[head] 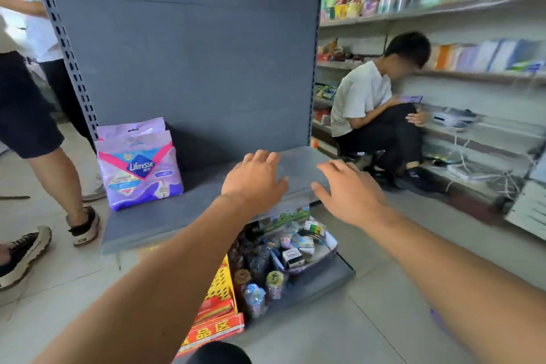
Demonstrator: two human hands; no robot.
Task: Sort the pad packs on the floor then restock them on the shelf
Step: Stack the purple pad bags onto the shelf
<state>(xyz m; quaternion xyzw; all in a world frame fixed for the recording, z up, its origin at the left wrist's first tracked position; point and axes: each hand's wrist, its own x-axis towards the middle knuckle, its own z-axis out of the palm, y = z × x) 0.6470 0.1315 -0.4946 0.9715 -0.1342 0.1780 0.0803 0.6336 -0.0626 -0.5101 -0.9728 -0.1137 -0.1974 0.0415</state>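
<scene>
Both my hands reach out over the grey shelf [165, 221] holding nothing: my left hand [254, 183] with fingers loosely spread above its board, my right hand [348, 192] open just beside it at the front edge. I see two purple pad packs [139, 168] standing upright, one behind the other, at the shelf's left end. Below, a cardboard box [307, 248] holds small packaged goods beside a yellow crate [223, 284].
</scene>
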